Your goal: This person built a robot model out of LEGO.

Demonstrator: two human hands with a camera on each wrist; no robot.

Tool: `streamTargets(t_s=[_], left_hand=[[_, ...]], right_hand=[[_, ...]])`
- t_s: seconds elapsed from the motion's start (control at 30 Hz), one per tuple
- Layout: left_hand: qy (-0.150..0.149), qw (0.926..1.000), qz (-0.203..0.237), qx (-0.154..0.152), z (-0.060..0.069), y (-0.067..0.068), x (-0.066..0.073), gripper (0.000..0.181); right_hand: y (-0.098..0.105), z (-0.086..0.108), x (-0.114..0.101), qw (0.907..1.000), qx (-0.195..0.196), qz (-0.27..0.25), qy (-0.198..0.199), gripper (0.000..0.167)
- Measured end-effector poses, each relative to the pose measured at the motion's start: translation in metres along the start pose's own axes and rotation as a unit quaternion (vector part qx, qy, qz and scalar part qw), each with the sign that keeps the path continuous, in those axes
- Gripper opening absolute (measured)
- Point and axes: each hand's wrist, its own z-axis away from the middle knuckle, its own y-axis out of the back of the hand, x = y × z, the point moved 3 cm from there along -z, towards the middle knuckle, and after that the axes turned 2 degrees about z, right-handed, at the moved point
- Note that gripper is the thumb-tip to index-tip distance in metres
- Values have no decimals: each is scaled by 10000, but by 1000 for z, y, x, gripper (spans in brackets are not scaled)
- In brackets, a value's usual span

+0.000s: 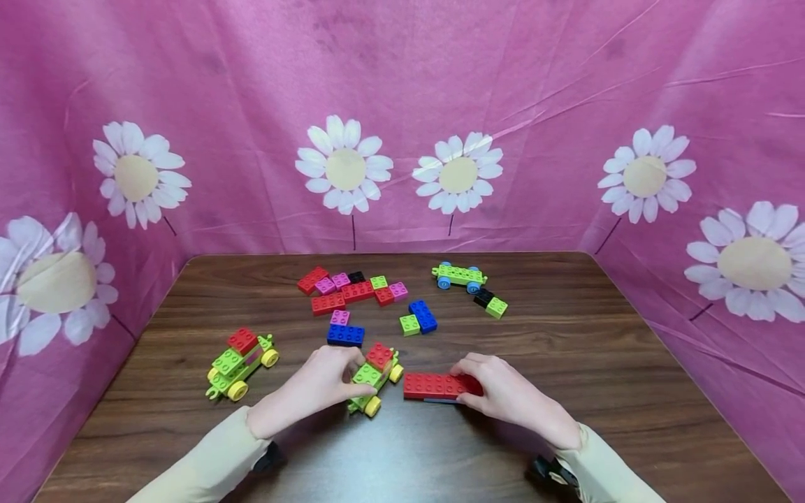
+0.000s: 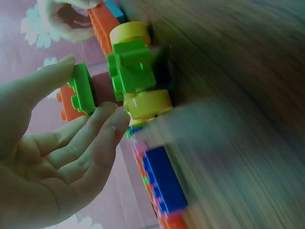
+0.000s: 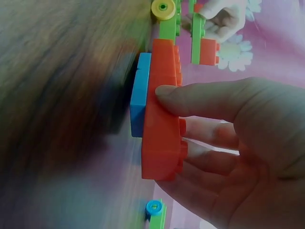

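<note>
Cream sleeves (image 1: 204,457) lay foremost. Left hand (image 1: 322,377): fingers pinched a green toy car (image 1: 366,376), mid-desk (image 1: 566,342). Right hand (image 1: 506,391): fingers gripped a long red block (image 1: 430,385), blue piece (image 3: 139,98) beneath, just beside the car.

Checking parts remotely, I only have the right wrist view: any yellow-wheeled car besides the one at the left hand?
Observer: Yes, the head view shows a second yellow-wheeled car, standing to the left of the one in the left hand.
Operator: Anything black near the blue-wheeled base?
Observer: Yes, a black brick, right next to a lime brick.
Operator: Is that base carrying bricks?
Observer: None, its studded top is bare.
</note>
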Motion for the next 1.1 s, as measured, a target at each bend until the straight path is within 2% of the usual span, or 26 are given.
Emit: streamTargets(t_s=[0.37, 0.57, 0.7, 0.8, 0.87, 1.0, 1.07, 1.1], left_hand=[[-523, 9982, -257, 127, -19, -19, 29, 36], [-628, 9979, -142, 13, -24, -25, 35, 34], [-639, 9978, -154, -27, -25, -21, 34, 35], [-574, 9977, -318, 193, -21, -5, 29, 40], [-527, 9958, -529, 533, -16, 14, 23, 42], [-33, 9864, -1100, 1225, 0, 63, 4, 44], [233, 9797, -1453, 1361, 10, 85, -8, 50], [434, 9777, -1577, 1314, 15, 94, -14, 53]], right_hand=[[5, 14, 18, 9998, -47, 56, -187, 30], [7, 19, 23, 9996, 26, 163, -244, 30], [7, 21, 25, 9995, 2, 136, -278, 30], [7, 22, 26, 9995, 13, 161, -255, 30], [8, 22, 28, 9995, 33, 191, -231, 30], [7, 21, 28, 9997, 23, 142, -192, 31], [6, 20, 28, 9997, -7, 98, -206, 32], [6, 20, 28, 9997, -23, 77, -219, 32]])
